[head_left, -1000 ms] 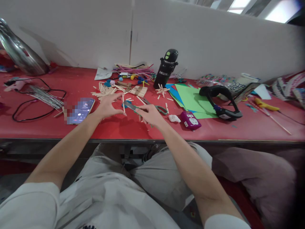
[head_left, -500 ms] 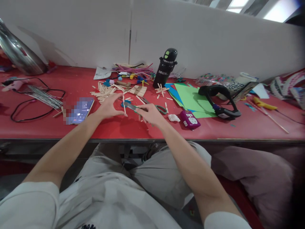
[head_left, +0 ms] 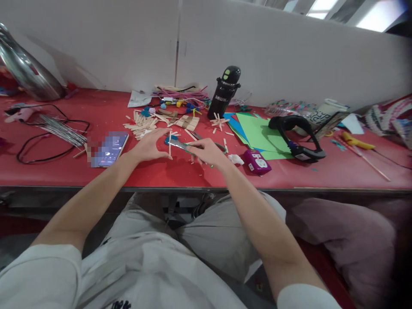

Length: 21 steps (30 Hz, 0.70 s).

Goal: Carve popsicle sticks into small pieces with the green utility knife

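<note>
Evidently sat facing a pale partition [head_left: 112, 47] across a long red-topped table [head_left: 154, 174]. Saw a steel flask [head_left: 35, 68] at far left, without legible writing. Found green and blue paper sheets [head_left: 257, 131] right of centre, apparently plain. Read "DAWN" in pale capitals on a leaning-looking black bottle [head_left: 224, 98] near the partition, plus tinier marks too small to make out. Noticed bold black lettering on a white cup [head_left: 322, 116] farther right, without deciphering a word.

Held the left hand [head_left: 149, 146] over the table's middle, palm hollow, pinching a thin wooden stick [head_left: 170, 145] end to end between thumb and forefinger. Gripped a flat-bladed knife [head_left: 178, 144] in the right hand [head_left: 206, 152], fingers curled over the mostly hidden handle, blade pointing left.

Noted a lit phone [head_left: 112, 149] just beside the left forearm, partly pixelated, text unreadable. Made out possibly a "B" on a purple box [head_left: 256, 163] right of the right hand.

Could not tell contact from a small gap between blade and stick. Judged the step in hand as cutting or trimming the stick, and the next move as calling for a firm pinch, a steady blade and fingertips clear of the edge.
</note>
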### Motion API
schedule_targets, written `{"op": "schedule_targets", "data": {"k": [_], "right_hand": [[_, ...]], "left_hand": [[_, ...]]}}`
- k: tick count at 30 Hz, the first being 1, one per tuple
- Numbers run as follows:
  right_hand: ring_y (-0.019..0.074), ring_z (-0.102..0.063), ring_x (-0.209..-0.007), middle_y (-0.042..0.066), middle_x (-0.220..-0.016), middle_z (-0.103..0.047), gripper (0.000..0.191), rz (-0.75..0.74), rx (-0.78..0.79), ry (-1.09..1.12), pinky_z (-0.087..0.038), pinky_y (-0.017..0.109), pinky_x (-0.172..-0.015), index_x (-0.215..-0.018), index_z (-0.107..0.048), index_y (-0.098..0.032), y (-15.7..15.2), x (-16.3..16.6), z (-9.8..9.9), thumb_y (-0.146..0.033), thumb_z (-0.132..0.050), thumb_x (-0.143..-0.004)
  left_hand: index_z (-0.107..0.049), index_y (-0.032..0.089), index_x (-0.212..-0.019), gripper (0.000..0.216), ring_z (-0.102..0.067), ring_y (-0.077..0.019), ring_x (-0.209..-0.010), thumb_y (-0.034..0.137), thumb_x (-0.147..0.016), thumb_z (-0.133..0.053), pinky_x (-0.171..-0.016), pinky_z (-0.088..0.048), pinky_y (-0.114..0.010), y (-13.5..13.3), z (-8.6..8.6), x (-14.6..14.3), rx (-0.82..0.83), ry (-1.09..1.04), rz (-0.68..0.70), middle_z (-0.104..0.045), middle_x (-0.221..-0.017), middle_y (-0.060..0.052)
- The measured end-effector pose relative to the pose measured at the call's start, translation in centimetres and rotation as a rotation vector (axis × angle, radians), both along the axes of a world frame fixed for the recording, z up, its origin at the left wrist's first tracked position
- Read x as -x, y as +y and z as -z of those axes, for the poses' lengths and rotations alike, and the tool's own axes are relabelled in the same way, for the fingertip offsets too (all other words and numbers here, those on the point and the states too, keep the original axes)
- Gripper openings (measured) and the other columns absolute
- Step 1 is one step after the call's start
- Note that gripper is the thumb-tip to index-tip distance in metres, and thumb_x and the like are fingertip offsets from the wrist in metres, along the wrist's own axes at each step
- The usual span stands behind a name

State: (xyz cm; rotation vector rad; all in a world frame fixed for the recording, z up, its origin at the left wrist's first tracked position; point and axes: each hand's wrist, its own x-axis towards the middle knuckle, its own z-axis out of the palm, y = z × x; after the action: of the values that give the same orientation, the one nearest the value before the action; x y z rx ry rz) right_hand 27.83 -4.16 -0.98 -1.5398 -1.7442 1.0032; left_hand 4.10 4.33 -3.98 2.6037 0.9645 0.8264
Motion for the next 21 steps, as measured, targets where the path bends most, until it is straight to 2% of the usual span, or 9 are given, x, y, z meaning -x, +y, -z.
{"op": "schedule_targets", "data": {"k": [5, 14, 17, 21], "right_hand": [[0.0076, -0.047, -0.036, 0.000, -0.058, -0.064, 0.027, -0.027, -0.032, -0.013, -0.034, 0.021, -0.034, -0.104, -0.075, -0.018, -0.1, -0.2, 0.2, -0.032, -0.056, -0.091], [0.0088, -0.046, -0.037, 0.001, -0.059, -0.064, 0.025, -0.011, -0.126, 0.016, -0.037, 0.023, -0.038, -0.092, -0.071, -0.016, -0.4, 1.4, 1.4, -0.031, -0.051, -0.092], [0.0093, -0.049, -0.039, 0.001, -0.058, -0.063, 0.025, -0.013, -0.146, 0.017, -0.040, 0.023, -0.043, -0.084, -0.068, -0.016, -0.2, 1.6, 1.6, -0.030, -0.050, -0.093], [0.0106, -0.052, -0.046, 0.001, -0.059, -0.063, 0.024, -0.028, -0.193, -0.032, -0.042, 0.024, -0.049, -0.079, -0.066, -0.016, 0.1, 1.5, 1.6, -0.030, -0.051, -0.092]], "left_hand": [[-0.049, 0.020, -0.140, 0.095, -0.055, -0.0318, -0.128, 0.048, -0.058, -0.088, -0.111, -0.041, -0.046, 0.1, 0.2, 0.0, -0.030, -0.018, 0.016, -0.057, -0.140, -0.014], [-0.053, 0.015, -0.133, 0.095, -0.062, -0.0302, -0.112, 0.060, -0.055, -0.085, -0.104, -0.045, -0.045, 0.7, 0.6, 0.1, -0.075, -0.100, -0.003, -0.064, -0.126, -0.016], [-0.050, 0.018, -0.136, 0.097, -0.061, -0.0303, -0.114, 0.061, -0.056, -0.084, -0.105, -0.045, -0.046, 0.7, 0.6, 0.0, -0.034, -0.096, -0.022, -0.061, -0.131, -0.016], [-0.041, 0.021, -0.145, 0.096, -0.053, -0.0317, -0.129, 0.056, -0.065, -0.080, -0.110, -0.041, -0.046, 0.5, 0.4, 0.0, 0.028, -0.063, -0.027, -0.050, -0.146, -0.015]]}}
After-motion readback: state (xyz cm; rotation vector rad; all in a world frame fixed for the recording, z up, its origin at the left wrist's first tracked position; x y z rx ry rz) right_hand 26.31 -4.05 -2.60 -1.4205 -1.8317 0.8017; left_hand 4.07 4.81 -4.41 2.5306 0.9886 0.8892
